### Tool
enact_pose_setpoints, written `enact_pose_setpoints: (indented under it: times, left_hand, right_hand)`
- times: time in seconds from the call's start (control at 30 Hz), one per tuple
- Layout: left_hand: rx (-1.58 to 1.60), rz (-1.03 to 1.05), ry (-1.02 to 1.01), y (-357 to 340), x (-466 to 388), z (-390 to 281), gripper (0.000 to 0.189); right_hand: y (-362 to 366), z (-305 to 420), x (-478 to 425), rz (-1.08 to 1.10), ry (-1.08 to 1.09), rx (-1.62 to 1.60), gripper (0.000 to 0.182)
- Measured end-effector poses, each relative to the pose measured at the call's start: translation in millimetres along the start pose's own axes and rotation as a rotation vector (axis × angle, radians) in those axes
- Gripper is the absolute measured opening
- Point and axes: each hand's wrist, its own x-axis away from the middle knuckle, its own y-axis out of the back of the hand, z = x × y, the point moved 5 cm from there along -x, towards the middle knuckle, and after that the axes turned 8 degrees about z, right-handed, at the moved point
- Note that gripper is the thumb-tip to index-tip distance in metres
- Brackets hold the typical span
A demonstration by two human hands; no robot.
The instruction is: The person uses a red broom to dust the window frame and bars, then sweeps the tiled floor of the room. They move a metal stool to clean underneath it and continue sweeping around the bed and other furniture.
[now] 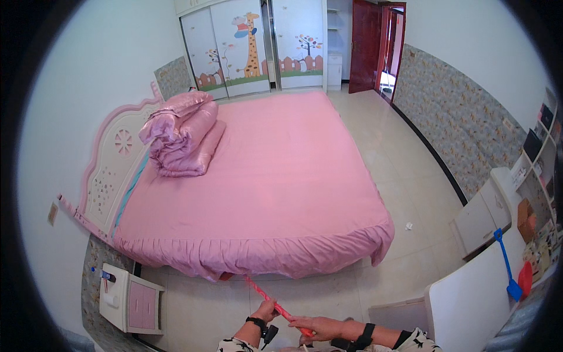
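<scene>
A red-and-pink wrapped pole (259,290) slants from the hands to the near side of the bed. My left hand (267,310) is closed around its middle part, and my right hand (317,328) grips it close to the lower end. The pole's far end goes out of sight beneath the pleated edge of the pink bedspread (272,193); a bit of something red (226,276) shows under that edge. Black straps circle both forearms. Folded pink satin bedding (184,136) lies piled by the headboard (118,163).
A white-and-pink nightstand (143,306) with small items stands at lower left. At lower right are a white desk (466,303), a blue toy shovel (506,266) and a red one (525,280). Crumpled white paper (409,226) lies on the floor. A wardrobe (242,53) and a door (366,48) stand beyond.
</scene>
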Motion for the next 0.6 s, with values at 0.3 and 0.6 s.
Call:
enact_pose_setpoints:
  times: [0.3,0.6]
  left_hand:
    - [-0.11,0.213,0.095,-73,-7,-6,0.011]
    - [-0.187,0.375,0.124,-155,14,47,0.021]
  right_hand:
    - [14,-6,-5,-0.122,0.144,0.306,0.021]
    - [15,31,77,-0.478,0.14,0.231,0.022]
